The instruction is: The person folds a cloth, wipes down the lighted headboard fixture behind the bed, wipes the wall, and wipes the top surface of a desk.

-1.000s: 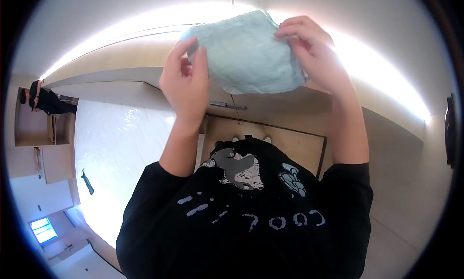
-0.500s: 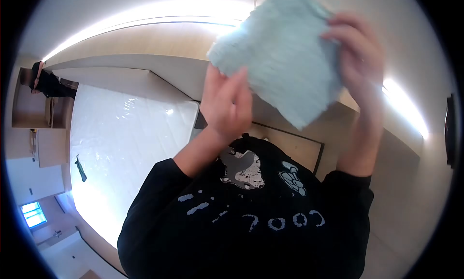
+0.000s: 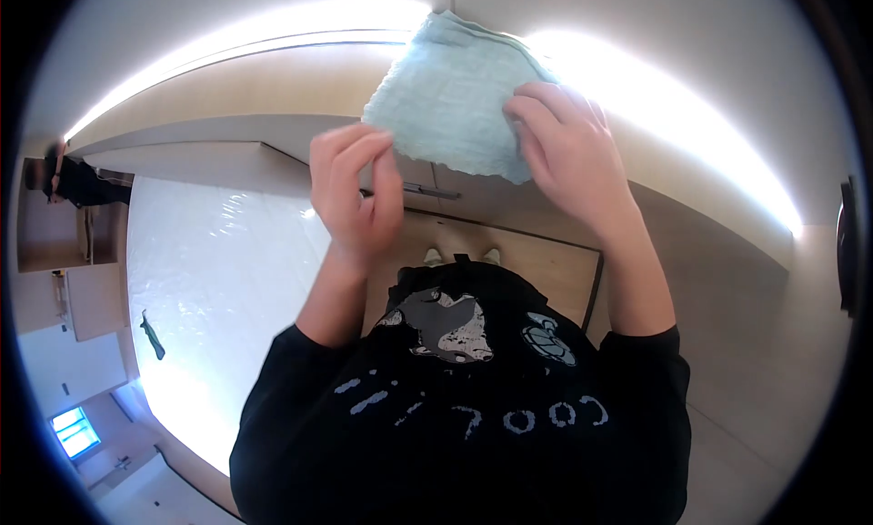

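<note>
A pale green, crinkled cloth (image 3: 455,98), folded into a rough square, is held up in front of me near the top of the view. My right hand (image 3: 568,148) grips its right edge between thumb and fingers. At the cloth's lower left corner is my left hand (image 3: 356,184), with its fingers curled and the thumb close to them. Motion blurs the left fingertips, and whether they pinch the corner cannot be made out.
A large plastic-wrapped mattress (image 3: 218,280) lies to the left, with a dark green object (image 3: 152,336) on it. A person in black (image 3: 82,184) stands at the far left. Beyond the cloth runs a lit shelf edge (image 3: 273,80); cabinet fronts with a handle (image 3: 432,192) are below.
The cloth swung up to the right and turned, then came back left and lower, now looking smaller and squarer. Both hands moved with it; my left hand is now at its lower left corner.
</note>
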A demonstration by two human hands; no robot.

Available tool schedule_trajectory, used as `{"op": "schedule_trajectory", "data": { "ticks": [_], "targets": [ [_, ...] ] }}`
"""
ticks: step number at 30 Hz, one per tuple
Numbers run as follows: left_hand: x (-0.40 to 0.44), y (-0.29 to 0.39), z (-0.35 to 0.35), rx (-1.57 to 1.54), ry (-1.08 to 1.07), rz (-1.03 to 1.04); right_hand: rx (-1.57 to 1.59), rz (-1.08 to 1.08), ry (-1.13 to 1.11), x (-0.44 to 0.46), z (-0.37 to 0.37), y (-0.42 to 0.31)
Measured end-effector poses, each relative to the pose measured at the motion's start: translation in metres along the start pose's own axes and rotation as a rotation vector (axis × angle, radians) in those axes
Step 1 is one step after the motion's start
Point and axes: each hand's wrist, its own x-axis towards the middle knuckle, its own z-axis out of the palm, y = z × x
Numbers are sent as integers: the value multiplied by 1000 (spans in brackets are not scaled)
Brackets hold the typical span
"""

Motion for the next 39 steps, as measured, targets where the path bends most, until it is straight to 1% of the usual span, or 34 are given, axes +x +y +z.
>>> {"op": "schedule_trajectory", "data": {
  "ticks": [1, 3, 5, 6, 8, 10, 13, 16, 17, 20, 21, 22, 23, 24, 25, 26, 28, 29, 30, 32, 34, 35, 36, 37, 38, 39],
  "targets": [
    [13, -4, -1, -26, -90, 42, 6, -5, 9, 0, 1, 0],
    [54, 2, 1, -63, -385, 99, 19, -17, 31, -2, 2, 1],
    [66, 3, 0, 1, -591, 138, 20, -1, 66, -9, -2, -1],
    [68, 1, -1, 85, -647, 146, 21, 5, 84, -12, -4, -4],
    [68, -9, -4, 219, -688, 180, 12, 13, 72, -26, -2, -10],
    [58, -40, -9, 318, -663, 242, -25, 7, 60, -37, 4, -16],
    [48, -73, -20, 34, -603, 176, -95, -2, 38, -50, 19, -32],
    [63, -60, -18, -288, -347, 105, -127, 28, 97, -41, 22, -53],
    [73, -50, -19, -213, -275, 204, -79, 36, 131, -35, 21, -61],
    [87, -4, -9, -482, -56, 36, 141, 42, 366, -15, 24, -74],
    [96, 8, -12, -473, -61, 81, 165, 33, 408, -11, 21, -75],
    [107, 18, -16, -464, -68, 128, 269, 90, 359, -11, 17, -76],
    [117, 23, -17, -520, -66, 161, 374, 148, 310, -12, 12, -77],
    [121, 25, -18, -571, -57, 62, 477, 205, 259, -14, 8, -78],
    [129, 32, -23, -527, -113, -4, 651, 217, 266, -18, 4, -80],
    [136, 39, -28, -484, -168, -71, 835, 282, 199, -22, 0, -78],
    [169, 32, -25, -355, -458, 18, 1197, 414, 52, -28, -8, -74],
    [177, 24, -18, -282, -559, 57, 1459, 494, 66, -33, 0, -74],
    [187, 15, -11, -210, -659, 104, 1548, 596, 51, -36, 3, -73],
    [178, -4, 22, -57, -771, 191, 1722, 809, 23, -43, 13, -67],
    [150, -44, 66, 268, -638, 559, 1741, 883, 26, -66, 39, -50],
    [136, -48, 69, 474, -599, 710, 1726, 920, 14, -77, 49, -48],
    [131, -36, 58, 424, -676, 642, 1710, 957, 3, -86, 56, -49],
    [119, -26, 46, 273, -736, 430, 1733, 986, 21, -92, 62, -55],
    [105, -17, 37, 119, -795, 218, 1741, 966, 43, -93, 66, -57],
    [92, -6, 27, 119, -794, 213, 1750, 950, 71, -95, 71, -59]
  ]
}}
